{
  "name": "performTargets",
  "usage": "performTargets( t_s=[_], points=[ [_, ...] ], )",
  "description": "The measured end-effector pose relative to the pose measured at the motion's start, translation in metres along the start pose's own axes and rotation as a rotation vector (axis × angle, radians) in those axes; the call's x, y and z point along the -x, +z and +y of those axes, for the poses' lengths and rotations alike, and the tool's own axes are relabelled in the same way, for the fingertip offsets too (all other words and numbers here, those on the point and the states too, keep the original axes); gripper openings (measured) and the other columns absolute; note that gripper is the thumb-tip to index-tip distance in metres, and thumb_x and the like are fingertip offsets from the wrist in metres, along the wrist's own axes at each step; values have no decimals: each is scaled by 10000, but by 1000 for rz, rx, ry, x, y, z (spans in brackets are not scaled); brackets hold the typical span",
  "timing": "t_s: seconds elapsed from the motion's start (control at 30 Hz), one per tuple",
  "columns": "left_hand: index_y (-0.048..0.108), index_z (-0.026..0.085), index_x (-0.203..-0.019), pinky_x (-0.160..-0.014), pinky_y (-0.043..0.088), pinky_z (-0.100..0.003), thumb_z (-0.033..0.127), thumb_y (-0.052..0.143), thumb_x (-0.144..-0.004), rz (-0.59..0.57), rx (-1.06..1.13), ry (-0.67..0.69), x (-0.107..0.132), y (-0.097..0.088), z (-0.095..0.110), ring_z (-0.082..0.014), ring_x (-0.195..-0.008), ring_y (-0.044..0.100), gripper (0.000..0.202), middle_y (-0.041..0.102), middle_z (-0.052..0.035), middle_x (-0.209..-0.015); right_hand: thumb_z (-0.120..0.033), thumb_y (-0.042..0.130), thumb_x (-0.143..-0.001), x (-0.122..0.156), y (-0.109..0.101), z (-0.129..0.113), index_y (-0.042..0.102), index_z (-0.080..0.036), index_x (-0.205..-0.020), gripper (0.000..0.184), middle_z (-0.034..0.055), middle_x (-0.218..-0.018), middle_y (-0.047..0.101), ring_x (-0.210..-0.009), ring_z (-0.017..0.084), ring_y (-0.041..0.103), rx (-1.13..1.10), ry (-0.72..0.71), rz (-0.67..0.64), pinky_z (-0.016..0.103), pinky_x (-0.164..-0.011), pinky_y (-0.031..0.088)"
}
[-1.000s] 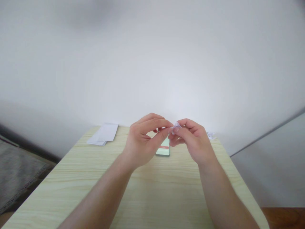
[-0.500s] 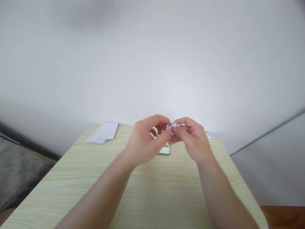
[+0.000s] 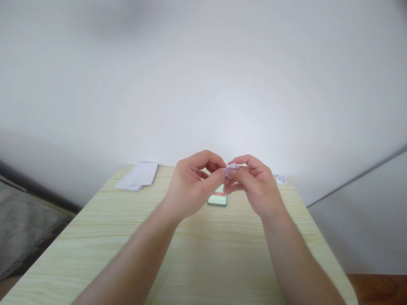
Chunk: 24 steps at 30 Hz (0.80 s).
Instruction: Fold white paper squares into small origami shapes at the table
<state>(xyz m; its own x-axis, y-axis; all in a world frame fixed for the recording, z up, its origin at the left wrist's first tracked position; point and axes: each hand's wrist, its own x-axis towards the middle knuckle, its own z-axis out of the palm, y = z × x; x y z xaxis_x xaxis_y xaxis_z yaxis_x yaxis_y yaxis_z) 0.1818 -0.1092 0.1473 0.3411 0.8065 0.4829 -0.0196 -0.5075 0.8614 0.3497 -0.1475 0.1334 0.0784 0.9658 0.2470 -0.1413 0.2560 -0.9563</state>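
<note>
A small piece of folded white paper (image 3: 234, 167) is held up between both hands, above the far part of the table. My left hand (image 3: 195, 184) pinches its left edge between thumb and fingertips. From the other side, my right hand (image 3: 259, 182) grips it, with the thumb lying across the front of the paper. Below and behind the hands lies a phone (image 3: 217, 200) with a lit screen showing a red bar; its upper part is mostly hidden by the hands.
The pale wood-grain table (image 3: 222, 258) stands against a white wall (image 3: 203, 84). White paper sheets (image 3: 140, 176) lie at the table's far left. At the far right corner is a small crumpled or folded white paper piece (image 3: 282, 179). A grey fabric surface (image 3: 25, 228) is at left.
My left hand has shifted slightly left, its fingertips now nearer the paper's left edge. More of the paper's front and of the phone shows. My right hand is nearly in place.
</note>
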Motion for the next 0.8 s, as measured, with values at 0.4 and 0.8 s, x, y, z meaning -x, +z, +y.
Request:
performTargets(
  t_s=[0.4, 0.8],
  points=[
    [734, 192, -839, -603, 524, -243, 113, 702, -832, 16, 93, -12, 1, 1, 1, -150, -737, 684, 85, 738, -4, -781, -262, 731, -890, 0, -2, 2, 722, -238, -938, 54, -1, -768, 753, -668, 177, 735, -81, -53, -32, 323, -617, 631],
    [723, 199, -822, -648, 553, -306, 139, 675, -807, -2, 55, 26, 0, -3, 1, -177, -749, 681, 79, 732, -23, -805, -300, 729, -887, 1, -8, -6, 705, -250, -979, 107, 0, -829, 769, -728, 183, 732, -109, 32, -117, 357, -688, 638]
  ],
)
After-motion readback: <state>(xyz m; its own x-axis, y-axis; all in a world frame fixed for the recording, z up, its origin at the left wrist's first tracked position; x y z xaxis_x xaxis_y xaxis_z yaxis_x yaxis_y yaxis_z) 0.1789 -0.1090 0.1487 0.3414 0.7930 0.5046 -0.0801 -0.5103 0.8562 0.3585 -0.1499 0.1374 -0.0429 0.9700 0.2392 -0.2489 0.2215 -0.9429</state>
